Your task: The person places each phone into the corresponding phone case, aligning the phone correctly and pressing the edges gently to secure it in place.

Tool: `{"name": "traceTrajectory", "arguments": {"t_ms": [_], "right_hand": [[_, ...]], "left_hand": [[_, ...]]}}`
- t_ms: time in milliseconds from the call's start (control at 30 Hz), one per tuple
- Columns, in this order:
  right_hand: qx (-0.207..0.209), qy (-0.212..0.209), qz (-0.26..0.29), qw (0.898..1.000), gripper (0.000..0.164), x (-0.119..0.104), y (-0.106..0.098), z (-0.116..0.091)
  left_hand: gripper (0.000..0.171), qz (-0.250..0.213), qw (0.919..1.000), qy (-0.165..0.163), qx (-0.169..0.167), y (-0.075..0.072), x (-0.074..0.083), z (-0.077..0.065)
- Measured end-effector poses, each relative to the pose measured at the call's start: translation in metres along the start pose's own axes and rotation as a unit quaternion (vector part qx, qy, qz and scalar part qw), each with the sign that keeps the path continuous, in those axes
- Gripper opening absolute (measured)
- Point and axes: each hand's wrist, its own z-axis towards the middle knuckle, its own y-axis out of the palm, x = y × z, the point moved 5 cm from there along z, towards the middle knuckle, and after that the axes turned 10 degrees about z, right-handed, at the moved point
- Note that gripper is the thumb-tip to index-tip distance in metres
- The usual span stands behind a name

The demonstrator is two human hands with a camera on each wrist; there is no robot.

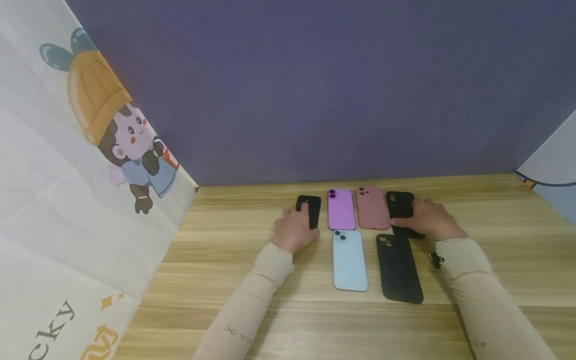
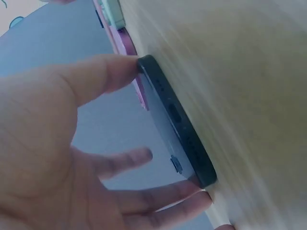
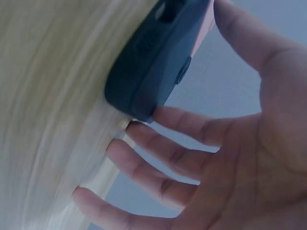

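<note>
One black phone (image 1: 315, 210) I see clamped in the left hand's (image 1: 293, 231) fingers, one black case (image 1: 401, 206) in the right hand's (image 1: 433, 219), near the surface's (image 1: 229, 230) far edge; bare wood spans its left edge.

Leftmost black phone (image 1: 314, 213) partly hidden by left fingers (image 1: 305, 212), lettering (image 1: 54, 329) cut off

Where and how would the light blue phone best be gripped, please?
I'd pinch the light blue phone by its long edges, coming from the near side: it lies flat, bare table flanks both edges, and the purple phone crowds its far end.
</note>
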Motion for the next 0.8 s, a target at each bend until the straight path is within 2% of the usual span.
{"name": "traceTrajectory", "arguments": {"t_ms": [300,667,800], "right_hand": [[0.004,0.032,0.008,0.999,0.119,-0.0014,0.0032,-0.0011],[-0.013,0.034,0.017,0.999,0.115,-0.0053,0.0023,-0.0011],[-0.008,0.034,0.029,0.999,0.119,-0.0055,0.0023,-0.0014]], "left_hand": [[0.081,-0.001,0.9995,-0.022,0.022,-0.0031,-0.0003,0.0002],[0.079,-0.019,0.9988,-0.035,0.03,-0.0015,-0.003,0.0032],[0.08,-0.035,0.9981,-0.039,0.031,-0.0022,-0.004,0.0031]]}}
